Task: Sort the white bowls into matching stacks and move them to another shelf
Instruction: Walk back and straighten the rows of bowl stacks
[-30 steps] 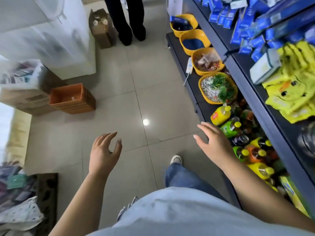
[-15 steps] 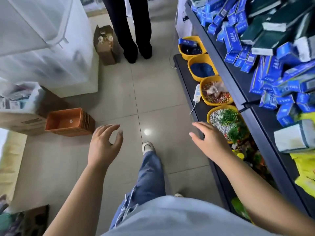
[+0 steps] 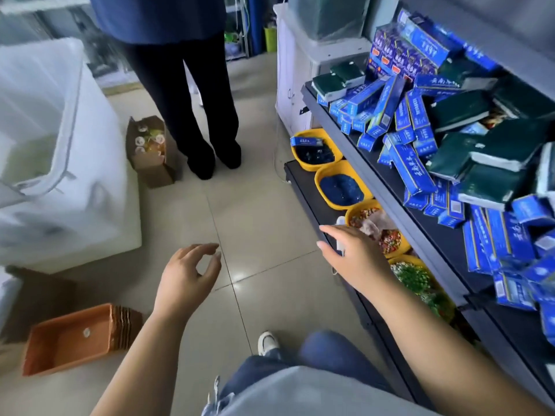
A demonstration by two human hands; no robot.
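- Left hand (image 3: 186, 277): over the floor tiles (image 3: 255, 211), fingers loosely curled, thumb tip close to index tip, nothing in it.
- Right hand (image 3: 357, 259): fingers relaxed and spread forward, palm down, nothing gripped; above the front edge of the lower shelf (image 3: 306, 187), just beside the third basin.
- White bowls: not locatable in this view, so position cannot be told.
- 4 yellow basins in a row on the lower shelf: first (image 3: 315, 148) with dark blue contents and 1 blue box lying across it, second (image 3: 341, 187) with blue contents, third (image 3: 375, 229) with mixed coloured bits, fourth (image 3: 420, 283) with green and white bits.
- Upper shelf (image 3: 330, 121): loose heap of blue boxes (image 3: 414, 169) and dark green packs (image 3: 459, 109); too jumbled to count.
- 1 stack of nested orange trays (image 3: 75, 337) on the floor, lower left.
- 1 open cardboard box (image 3: 150, 151) on the floor, touching the feet of 1 standing person (image 3: 186, 85) in dark trousers.
- 1 white chest cabinet (image 3: 75, 175) at left.
- 1 white shoe (image 3: 267, 342) visible below, jeans leg beside it.
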